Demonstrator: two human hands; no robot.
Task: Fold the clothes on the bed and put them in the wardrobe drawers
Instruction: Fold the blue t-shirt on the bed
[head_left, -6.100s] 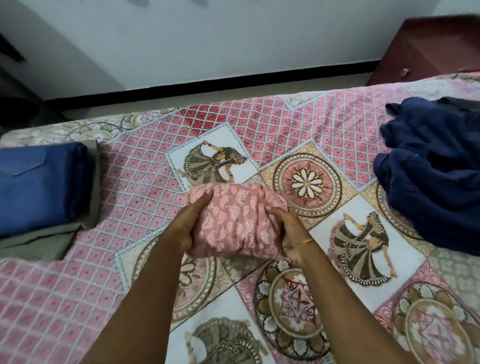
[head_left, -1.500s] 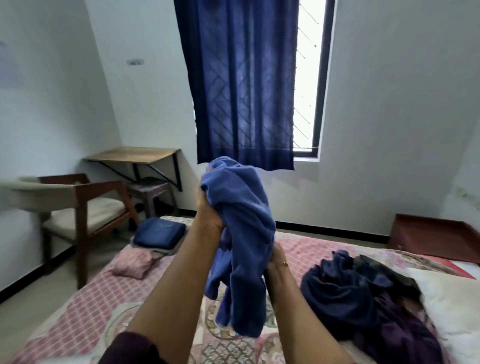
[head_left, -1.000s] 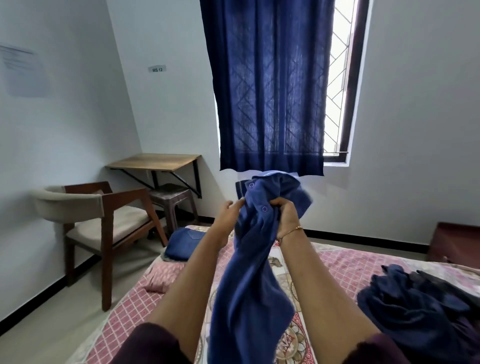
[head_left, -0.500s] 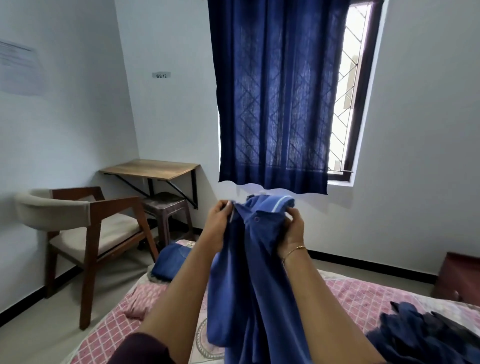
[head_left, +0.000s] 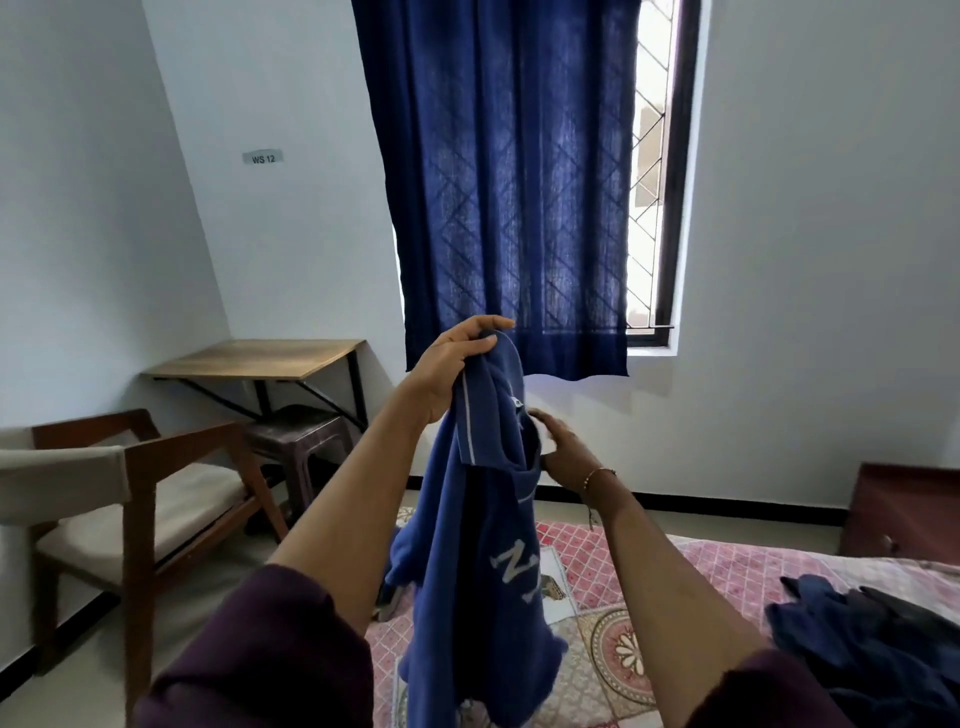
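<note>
White walls and a dark blue curtain over a window fill the background, with a wooden chair and a wall-mounted surface seen at the left. A blue shirt is held up in the air above the bed, hanging in a long, bunched drape with pale lettering showing on its front. Its top edge is gripped by the left hand, the fingers curled round a gathered fold of cloth. The right hand is held lower, just beside the collar area, thumb and fingers partly curled; whether cloth is actually pinched there cannot be told. A heap of dark, unfolded clothes is seen lying on the bed at the right.

The shirt is judged to be light, soft and limp, with no stiffness to keep a shape, so it is likely to sag and twist when held at one point. Hold would best be taken at both shoulder seams, so that the cloth can be spread flat on the bed for folding.
</note>
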